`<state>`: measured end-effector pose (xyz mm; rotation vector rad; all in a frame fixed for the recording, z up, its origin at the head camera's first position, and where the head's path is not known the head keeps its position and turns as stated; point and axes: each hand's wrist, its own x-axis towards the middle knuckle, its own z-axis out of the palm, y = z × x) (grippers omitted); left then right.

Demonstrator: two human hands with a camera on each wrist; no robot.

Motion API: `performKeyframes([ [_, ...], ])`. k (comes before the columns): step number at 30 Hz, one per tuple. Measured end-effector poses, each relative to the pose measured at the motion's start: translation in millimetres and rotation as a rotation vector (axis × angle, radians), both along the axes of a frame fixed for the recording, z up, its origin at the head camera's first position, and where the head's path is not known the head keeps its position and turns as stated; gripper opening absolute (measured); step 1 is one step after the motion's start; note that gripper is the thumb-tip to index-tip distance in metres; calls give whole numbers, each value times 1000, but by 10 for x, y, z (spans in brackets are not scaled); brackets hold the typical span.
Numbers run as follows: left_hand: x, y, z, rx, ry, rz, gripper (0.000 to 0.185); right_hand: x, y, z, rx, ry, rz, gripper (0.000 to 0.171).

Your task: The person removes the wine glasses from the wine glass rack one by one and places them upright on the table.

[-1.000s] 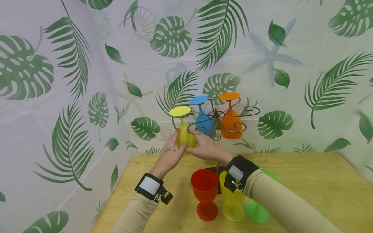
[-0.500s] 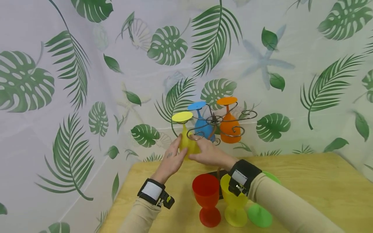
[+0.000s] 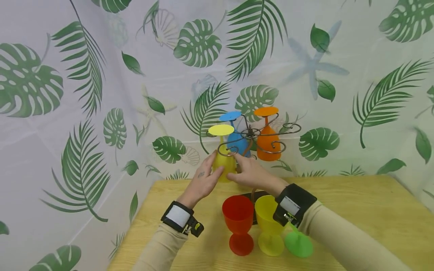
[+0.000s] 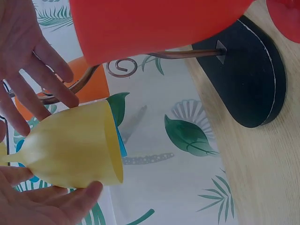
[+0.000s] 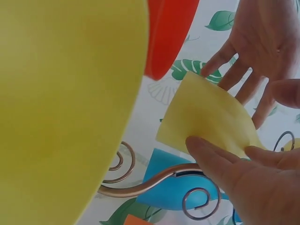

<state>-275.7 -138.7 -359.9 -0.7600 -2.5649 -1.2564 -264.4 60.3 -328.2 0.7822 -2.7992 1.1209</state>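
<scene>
An upside-down yellow goblet is held between both hands at the near-left arm of a curled metal rack, its round foot uppermost and level with the rack's wire loops. The left hand is laid against the bowl from the left, its fingers straight and spread along the plastic; from the left wrist view the palm and thumb are seen under the bowl and the fingers over it. The right hand is set against the bowl from the right, its fingers fairly straight and pressed to the bowl's side, so that the goblet is cradled rather than clenched.

Further back on the same rack, a blue goblet and an orange goblet are hung upside down, just beside each other. The rack's dark base is stood on the wooden surface, behind three upright goblets grouped at the near edge: a red goblet on the left, a second yellow goblet touching or nearly touching it, and a green goblet on the right, largely hidden by the right forearm. A leaf-printed cloth is hung behind and to the left of the surface.
</scene>
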Motion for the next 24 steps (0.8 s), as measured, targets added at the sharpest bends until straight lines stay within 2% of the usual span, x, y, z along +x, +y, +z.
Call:
performKeyframes([
  [3, 31, -4, -12, 23, -7, -1, 66, 36, -9, 0, 5, -31, -5, 69],
  [8, 77, -17, -29, 63, -6, -7, 66, 88, -28, 19, 23, -31, -14, 69],
  [15, 158, -34, -66, 61, 15, 23, 64, 180, -47, 18, 44, -50, -9, 72],
  [24, 254, -30, -79, 91, 42, 47, 61, 256, -26, -17, -21, -38, 12, 69],
])
